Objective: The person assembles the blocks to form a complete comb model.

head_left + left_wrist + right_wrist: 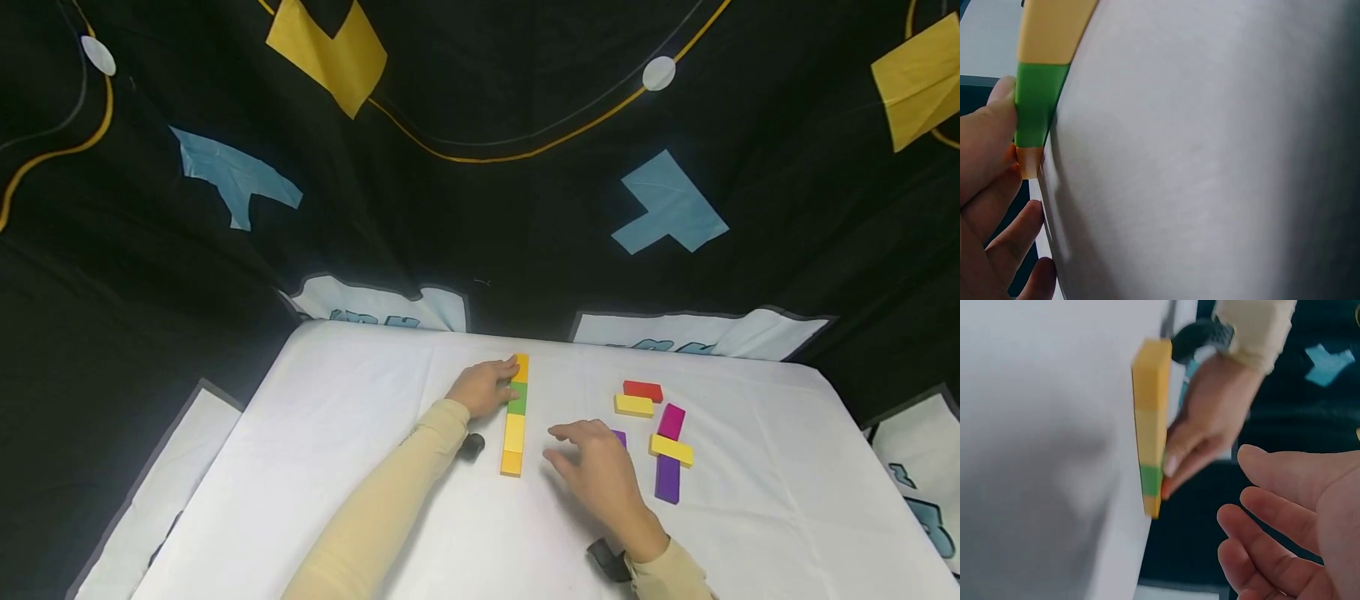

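Note:
A straight row of blocks runs away from me on the white table, with a yellow block (514, 432), a green block (517, 399) and an orange block (522, 367) at its far end. My left hand (483, 387) touches the row's left side. In the left wrist view, its thumb lies against the green block (1040, 100) and the other fingers reach past toward the far end. My right hand (596, 471) hovers right of the row, fingers loosely bent, holding nothing. Behind it, a purple block (619, 436) is mostly hidden.
Loose blocks lie to the right: a red block (642, 391), a yellow block (633, 406), a magenta block (671, 421), and a purple block (667, 480) with another yellow block (672, 451) lying across. A black curtain (525, 233) hangs behind the table (750, 533).

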Available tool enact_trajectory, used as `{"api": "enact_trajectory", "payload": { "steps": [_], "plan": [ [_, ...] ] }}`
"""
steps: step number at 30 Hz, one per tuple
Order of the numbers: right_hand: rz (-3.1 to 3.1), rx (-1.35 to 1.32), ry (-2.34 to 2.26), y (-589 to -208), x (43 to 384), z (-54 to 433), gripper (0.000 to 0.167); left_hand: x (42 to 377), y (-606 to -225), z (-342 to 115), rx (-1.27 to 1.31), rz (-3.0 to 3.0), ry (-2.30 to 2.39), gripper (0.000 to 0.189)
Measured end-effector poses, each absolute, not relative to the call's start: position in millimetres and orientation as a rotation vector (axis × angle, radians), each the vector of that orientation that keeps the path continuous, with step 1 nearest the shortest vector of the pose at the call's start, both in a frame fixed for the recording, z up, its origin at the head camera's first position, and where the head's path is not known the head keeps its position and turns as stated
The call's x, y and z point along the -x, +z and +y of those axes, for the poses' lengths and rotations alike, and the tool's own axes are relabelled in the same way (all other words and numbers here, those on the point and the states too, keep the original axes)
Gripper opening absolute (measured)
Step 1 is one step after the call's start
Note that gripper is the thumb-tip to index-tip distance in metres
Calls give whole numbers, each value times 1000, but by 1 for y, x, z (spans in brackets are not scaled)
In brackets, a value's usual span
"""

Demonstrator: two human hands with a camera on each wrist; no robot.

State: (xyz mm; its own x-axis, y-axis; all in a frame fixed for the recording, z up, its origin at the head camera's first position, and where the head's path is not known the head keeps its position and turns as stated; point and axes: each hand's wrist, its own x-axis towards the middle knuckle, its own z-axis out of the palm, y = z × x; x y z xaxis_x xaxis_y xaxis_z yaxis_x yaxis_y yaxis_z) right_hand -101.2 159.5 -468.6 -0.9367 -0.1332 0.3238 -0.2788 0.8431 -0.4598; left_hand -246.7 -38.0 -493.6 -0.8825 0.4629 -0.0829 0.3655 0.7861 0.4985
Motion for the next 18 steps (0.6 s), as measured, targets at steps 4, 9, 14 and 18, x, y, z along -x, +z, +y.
{"api": "enact_trajectory", "payload": {
  "steps": [4, 9, 14, 18],
  "plan": [
    [-2745, -240, 775, -463, 101, 174, 33, 247, -494, -38, -655, 2776, 708, 58],
    [-2715, -201, 845, -463, 102, 192, 35, 247, -493, -38, -657, 2773, 708, 58],
    [-2708, -144, 914, -464, 103, 209, 38, 247, -493, -37, -640, 2760, 715, 58],
    [-2712, -103, 943, -467, 103, 220, 39, 247, -494, -37, -652, 2761, 723, 58]
  ]
}}
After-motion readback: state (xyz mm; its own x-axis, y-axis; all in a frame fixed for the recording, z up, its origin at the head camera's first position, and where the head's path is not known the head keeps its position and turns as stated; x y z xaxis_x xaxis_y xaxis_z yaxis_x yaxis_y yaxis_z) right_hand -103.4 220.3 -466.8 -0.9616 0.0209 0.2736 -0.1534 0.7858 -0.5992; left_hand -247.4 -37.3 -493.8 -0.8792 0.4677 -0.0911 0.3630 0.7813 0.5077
